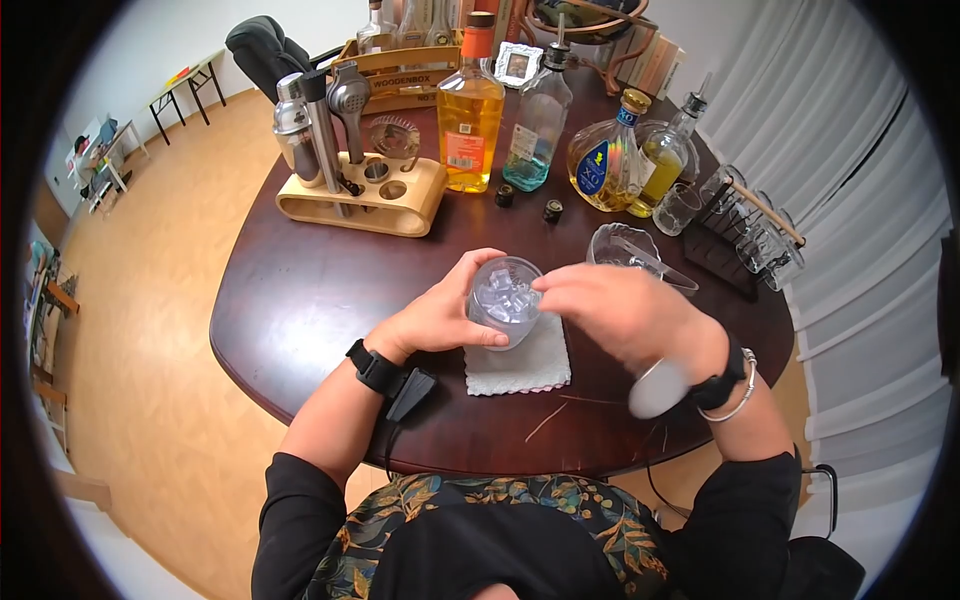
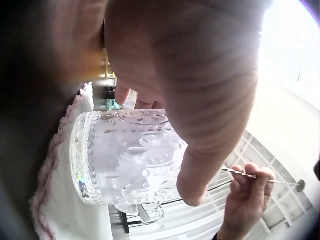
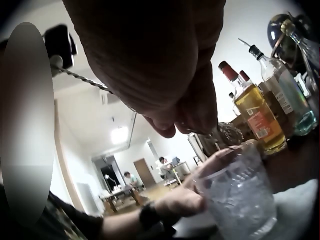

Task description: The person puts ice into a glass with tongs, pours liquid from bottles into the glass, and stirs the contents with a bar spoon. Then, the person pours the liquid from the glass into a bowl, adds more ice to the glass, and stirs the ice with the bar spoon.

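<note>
A patterned clear glass (image 1: pixel 506 335) filled with ice cubes (image 1: pixel 510 296) stands on a folded white cloth (image 1: pixel 518 370). My left hand (image 1: pixel 432 312) grips its side, thumb toward me; the left wrist view shows the thumb against the glass (image 2: pixel 135 157). Above the rim's right side is my right hand (image 1: pixel 635 312), pinching a thin twisted metal rod (image 2: pixel 287 182) that ends in a round disc (image 1: pixel 659 388). The right wrist view shows the rod (image 3: pixel 82 78) running out behind the fingers. Whether its lower end is in the ice cannot be told.
Behind stand a wooden bar-tool holder (image 1: pixel 415 205), an orange-labelled bottle (image 1: pixel 468 125), a pourer bottle (image 1: pixel 535 130) and two small dark caps. At right are a blue-labelled bottle (image 1: pixel 600 165), a glass bowl (image 1: pixel 612 245) with tongs and a glass rack (image 1: pixel 720 250). A black device (image 1: pixel 410 395) lies near my left wrist.
</note>
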